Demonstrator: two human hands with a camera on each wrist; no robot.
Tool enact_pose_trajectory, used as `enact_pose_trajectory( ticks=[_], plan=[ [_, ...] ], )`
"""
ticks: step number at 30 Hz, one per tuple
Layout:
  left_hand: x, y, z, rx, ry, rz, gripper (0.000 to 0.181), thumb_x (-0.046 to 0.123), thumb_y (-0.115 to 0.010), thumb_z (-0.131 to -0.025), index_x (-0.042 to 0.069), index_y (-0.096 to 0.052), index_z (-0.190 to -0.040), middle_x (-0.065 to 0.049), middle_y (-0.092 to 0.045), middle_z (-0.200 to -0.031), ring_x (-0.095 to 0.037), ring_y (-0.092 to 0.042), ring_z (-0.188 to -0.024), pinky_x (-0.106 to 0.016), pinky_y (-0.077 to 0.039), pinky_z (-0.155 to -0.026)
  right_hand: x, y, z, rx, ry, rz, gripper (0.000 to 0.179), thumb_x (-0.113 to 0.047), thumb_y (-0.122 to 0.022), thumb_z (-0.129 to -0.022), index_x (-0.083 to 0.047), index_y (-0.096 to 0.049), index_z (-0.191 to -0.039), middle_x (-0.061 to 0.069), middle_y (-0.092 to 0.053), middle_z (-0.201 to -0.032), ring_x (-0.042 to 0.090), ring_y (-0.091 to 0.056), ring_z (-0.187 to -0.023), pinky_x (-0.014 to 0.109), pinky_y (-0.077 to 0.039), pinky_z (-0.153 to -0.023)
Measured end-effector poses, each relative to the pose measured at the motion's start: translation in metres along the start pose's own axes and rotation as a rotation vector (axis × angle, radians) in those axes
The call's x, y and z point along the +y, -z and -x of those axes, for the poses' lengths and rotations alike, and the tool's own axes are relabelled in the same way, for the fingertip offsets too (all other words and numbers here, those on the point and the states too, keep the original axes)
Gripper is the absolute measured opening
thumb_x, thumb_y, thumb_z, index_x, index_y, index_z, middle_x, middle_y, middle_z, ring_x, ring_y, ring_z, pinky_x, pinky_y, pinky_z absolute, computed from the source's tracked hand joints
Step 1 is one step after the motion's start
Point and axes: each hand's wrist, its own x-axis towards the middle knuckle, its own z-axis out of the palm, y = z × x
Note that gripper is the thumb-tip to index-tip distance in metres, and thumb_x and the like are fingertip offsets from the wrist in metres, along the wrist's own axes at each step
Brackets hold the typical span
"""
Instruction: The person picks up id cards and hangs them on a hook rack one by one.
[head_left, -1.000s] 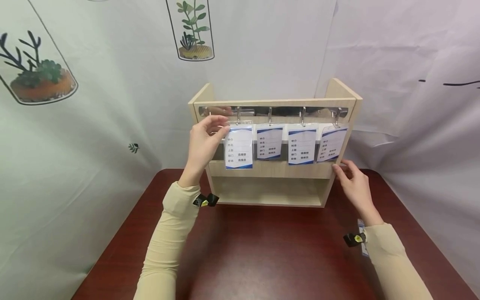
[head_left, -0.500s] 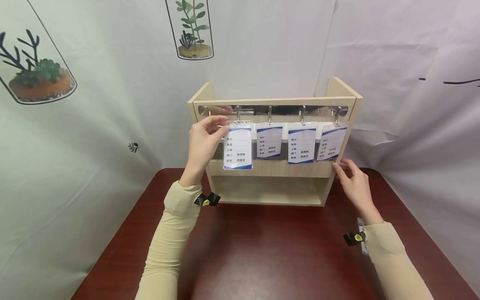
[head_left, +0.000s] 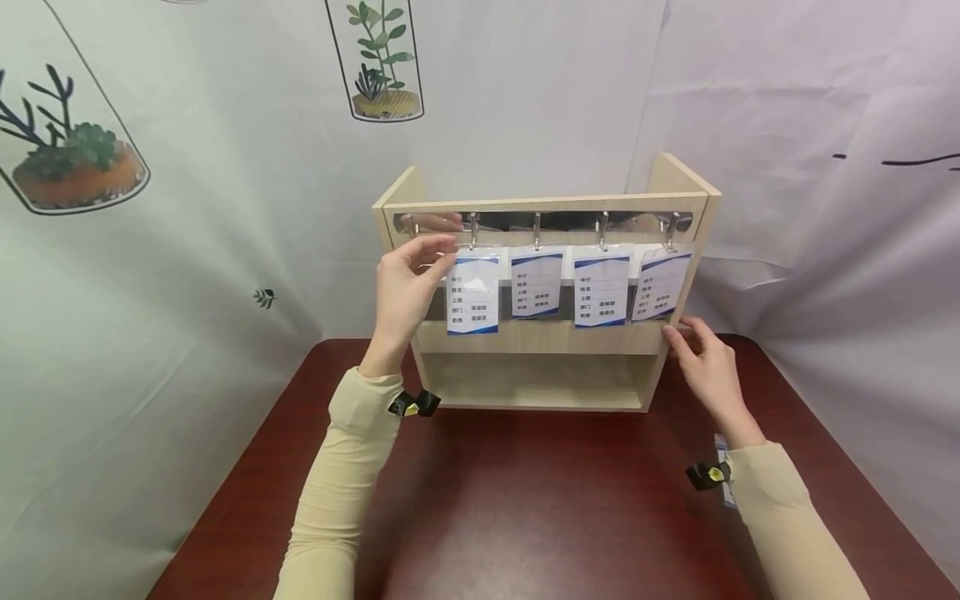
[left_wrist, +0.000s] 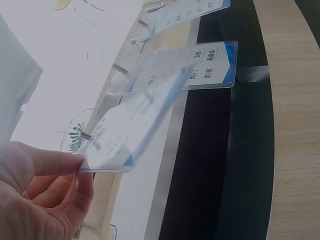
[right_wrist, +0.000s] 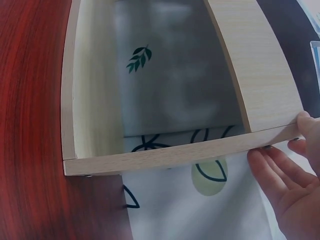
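Observation:
My left hand (head_left: pixel 405 287) pinches the upper left corner of a clear-sleeved ID badge (head_left: pixel 473 296), the leftmost one on a wooden rack (head_left: pixel 536 339). In the left wrist view that badge (left_wrist: pixel 125 135) tilts out from the rack, its top near a metal hook (left_wrist: pixel 86 136); whether the hook passes through its slot I cannot tell. Three more badges hang to its right, among them the second badge (head_left: pixel 536 287). Low on the rack's right side panel, my right hand (head_left: pixel 705 367) holds the edge, thumb in front and fingers on the outer side (right_wrist: pixel 285 182).
The leftmost hook (head_left: pixel 412 223) is partly behind my left fingers. Another badge (head_left: pixel 724 467) lies on the dark red table (head_left: pixel 547 508), partly covered by my right wrist. A printed white curtain (head_left: pixel 525 100) hangs behind the rack.
The leftmost badge has tilted slightly in my left fingers, its lower edge a little higher. Both hands keep almost the same places. The view has shifted slightly.

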Motion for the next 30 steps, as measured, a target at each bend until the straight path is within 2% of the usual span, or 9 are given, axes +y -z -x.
enact_pose_trajectory(
  ticks=[8,14,26,30],
  plan=[
    [-0.0043,-0.0009,-0.0006,-0.008,-0.006,0.039,0.02,0.005,-0.073,-0.092,-0.001,-0.074,-0.112,-0.012,-0.074,-0.107,-0.017,-0.069,-0.09,-0.026,-0.055,-0.081,-0.0011,0.0013,-0.0004,-0.006,-0.001,-0.01,0.046,-0.042,-0.057,-0.103,-0.005,-0.06,-0.132,0.022,-0.072,-0.107,-0.013,-0.056,-0.073,0.01,-0.043,-0.063],
    [-0.0071,-0.0011,-0.0013,-0.012,-0.007,0.011,0.021,0.006,-0.072,-0.093,0.0,-0.073,-0.113,-0.012,-0.075,-0.107,-0.016,-0.068,-0.091,-0.025,-0.054,-0.08,0.0,-0.0006,0.0,-0.001,0.004,-0.015,0.046,-0.039,-0.057,-0.103,-0.003,-0.059,-0.132,0.023,-0.072,-0.109,-0.018,-0.053,-0.072,0.009,-0.042,-0.063],
    [-0.0063,-0.0009,-0.0008,-0.021,-0.009,0.0,0.02,0.007,-0.07,-0.095,0.001,-0.073,-0.114,-0.011,-0.074,-0.109,-0.018,-0.067,-0.095,-0.028,-0.054,-0.082,-0.0006,-0.0005,0.0002,-0.011,-0.013,-0.007,0.048,-0.042,-0.055,-0.103,-0.004,-0.058,-0.133,0.023,-0.071,-0.111,-0.017,-0.052,-0.073,0.009,-0.042,-0.063],
    [-0.0062,-0.0012,-0.0006,-0.019,-0.013,-0.003,0.02,0.008,-0.069,-0.096,0.002,-0.073,-0.115,-0.01,-0.074,-0.111,-0.018,-0.068,-0.097,-0.029,-0.055,-0.082,-0.0012,-0.0014,0.0,-0.004,-0.015,-0.006,0.048,-0.041,-0.056,-0.103,-0.003,-0.058,-0.133,0.023,-0.071,-0.111,-0.013,-0.055,-0.073,0.009,-0.042,-0.063]
  ],
)
